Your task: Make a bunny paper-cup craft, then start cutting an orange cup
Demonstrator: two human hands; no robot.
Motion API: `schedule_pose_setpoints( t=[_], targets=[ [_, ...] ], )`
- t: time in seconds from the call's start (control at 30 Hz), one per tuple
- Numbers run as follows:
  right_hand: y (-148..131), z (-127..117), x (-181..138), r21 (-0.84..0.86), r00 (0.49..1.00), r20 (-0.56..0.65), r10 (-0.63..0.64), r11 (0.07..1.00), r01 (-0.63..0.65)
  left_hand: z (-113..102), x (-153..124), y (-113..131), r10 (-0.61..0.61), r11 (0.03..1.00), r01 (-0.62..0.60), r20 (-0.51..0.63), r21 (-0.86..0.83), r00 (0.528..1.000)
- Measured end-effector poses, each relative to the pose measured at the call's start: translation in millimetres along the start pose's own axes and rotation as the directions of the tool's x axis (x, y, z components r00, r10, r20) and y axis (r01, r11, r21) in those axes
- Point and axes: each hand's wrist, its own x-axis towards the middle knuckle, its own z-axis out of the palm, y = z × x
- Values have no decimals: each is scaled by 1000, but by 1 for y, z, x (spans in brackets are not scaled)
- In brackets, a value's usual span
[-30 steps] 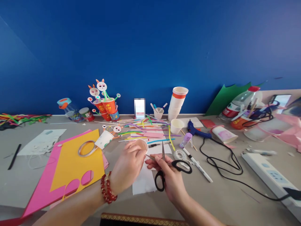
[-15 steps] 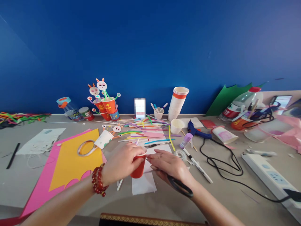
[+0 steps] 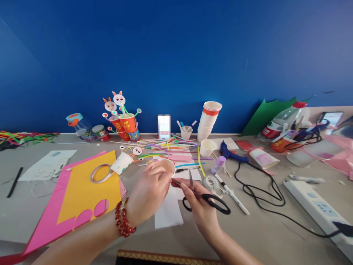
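My left hand (image 3: 149, 193), with red bead bracelets at the wrist, is wrapped round a paper cup (image 3: 170, 167). The cup is tilted so its pale inside and white rim show; most of its red outside is hidden by my fingers. My right hand (image 3: 203, 211) holds black-handled scissors (image 3: 217, 204), their blades partly apart and pointing up. Its thumb and fingertips meet the cup's side close to my left fingertips; whether they pinch something small there I cannot make out. Below the cup lies white paper (image 3: 168, 213).
Pipe cleaners (image 3: 165, 147) and pens lie behind my hands. Pink and yellow sheets (image 3: 82, 187) carry a tape roll (image 3: 95, 175) at left. To the right are a tape dispenser (image 3: 211, 182), a marker (image 3: 233, 195), a glue gun (image 3: 231, 154) with its cord, and a power strip (image 3: 317, 206).
The cup has tipped from upright, its opening now turned towards me. My right hand has rolled over, palm more upward, bringing the scissors' blades up and its fingertips to the cup.
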Motion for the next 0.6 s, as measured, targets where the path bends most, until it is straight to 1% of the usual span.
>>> schedule_pose_setpoints(
  t=[0.17, 0.3, 0.4, 0.5, 0.6],
  targets=[
    [-1, -2, 4, 10, 1000, 5, 11, 1000, -11, -3, 3, -5, -20, 999, 21, 18, -34, 1000],
    [1, -3, 6, 16, 1000, 0, 8, 1000, -8, 3, -1, -2, -28, 999, 26, -57, -41, 998],
    [1, -2, 8, 22, 1000, -16, 16, 1000, -16, 9, -4, 2, -6, 1000, 6, -97, -3, 995],
    [-2, 2, 10, 76, 997, -56, 46, 996, -42, 16, -8, 3, 29, 997, -19, -159, 69, 987],
    [-5, 3, 11, 116, 995, -86, 52, 992, -42, 26, -15, 2, 35, 998, -21, -226, 63, 973]
  ],
)
